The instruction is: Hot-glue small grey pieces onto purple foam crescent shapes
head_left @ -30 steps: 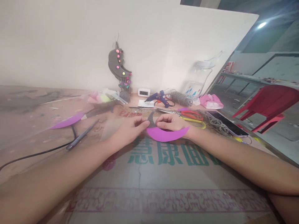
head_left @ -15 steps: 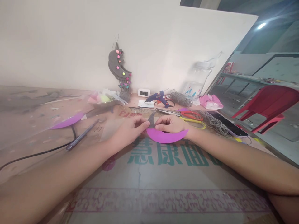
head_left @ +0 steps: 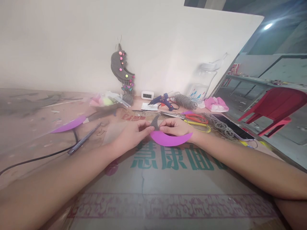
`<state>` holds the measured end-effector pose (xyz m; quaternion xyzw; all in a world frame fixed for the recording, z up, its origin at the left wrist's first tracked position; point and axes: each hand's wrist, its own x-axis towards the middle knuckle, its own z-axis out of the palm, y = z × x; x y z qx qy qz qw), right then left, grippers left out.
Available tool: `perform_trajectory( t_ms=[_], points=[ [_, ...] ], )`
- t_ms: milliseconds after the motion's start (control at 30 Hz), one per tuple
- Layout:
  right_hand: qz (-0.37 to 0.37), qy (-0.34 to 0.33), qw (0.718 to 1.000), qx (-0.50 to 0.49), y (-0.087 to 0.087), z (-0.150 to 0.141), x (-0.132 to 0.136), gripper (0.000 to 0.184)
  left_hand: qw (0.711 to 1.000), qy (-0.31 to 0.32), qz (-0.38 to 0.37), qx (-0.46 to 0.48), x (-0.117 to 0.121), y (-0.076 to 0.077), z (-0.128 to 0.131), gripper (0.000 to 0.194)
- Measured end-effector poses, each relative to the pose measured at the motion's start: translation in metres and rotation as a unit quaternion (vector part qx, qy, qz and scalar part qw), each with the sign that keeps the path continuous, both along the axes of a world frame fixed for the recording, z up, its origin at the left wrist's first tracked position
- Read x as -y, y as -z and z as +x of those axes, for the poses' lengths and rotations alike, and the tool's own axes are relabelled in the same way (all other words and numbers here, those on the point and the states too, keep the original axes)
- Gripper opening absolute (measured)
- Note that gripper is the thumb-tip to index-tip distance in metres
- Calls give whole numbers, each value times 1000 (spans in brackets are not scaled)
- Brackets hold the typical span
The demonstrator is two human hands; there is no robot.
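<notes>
A purple crescent cutout (head_left: 171, 140) lies in front of my fingers, its curve facing me. Its upper part, between my hands, is covered in grey cord (head_left: 155, 122) and tapers away from me. My left hand (head_left: 136, 131) pinches the left edge of this crescent with thumb and fingers. On the opposite edge, my right hand (head_left: 176, 127) is closed on it too, the thumb near the border of grey and purple. The fingertips behind the piece are hidden. Just beyond my right hand lie scissors (head_left: 195, 118) with red and yellow handles.
A blue glue gun (head_left: 165, 100), a small clock (head_left: 147, 95) and a cord bundle (head_left: 185, 101) stand along the back. A pen (head_left: 85, 139) and another purple piece (head_left: 69, 124) lie left. A phone (head_left: 231, 127) is right. A decorated grey crescent (head_left: 120, 67) hangs on the board.
My hands have barely moved. The grey part between them shows slightly wider and a little more turned.
</notes>
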<state>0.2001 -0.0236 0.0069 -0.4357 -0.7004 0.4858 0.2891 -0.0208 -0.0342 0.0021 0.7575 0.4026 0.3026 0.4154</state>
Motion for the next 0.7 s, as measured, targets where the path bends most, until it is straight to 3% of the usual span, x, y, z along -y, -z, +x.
perform_trajectory(
  t_ms=[200, 433, 600, 700],
  points=[
    [21, -1, 1000, 17, -1, 0, 2, 31, 1000, -3, -21, 6, -1, -1, 0, 32],
    [32, 39, 998, -36, 5, -2, 2, 45, 1000, -5, -16, 9, -1, -1, 0, 33],
    [121, 4, 992, 36, -1, -7, 7, 25, 998, 5, 56, -17, 2, -2, 1, 31],
    [138, -9, 989, 54, -5, -9, 9, 19, 997, 15, 75, -24, 4, -5, 2, 30]
  ],
)
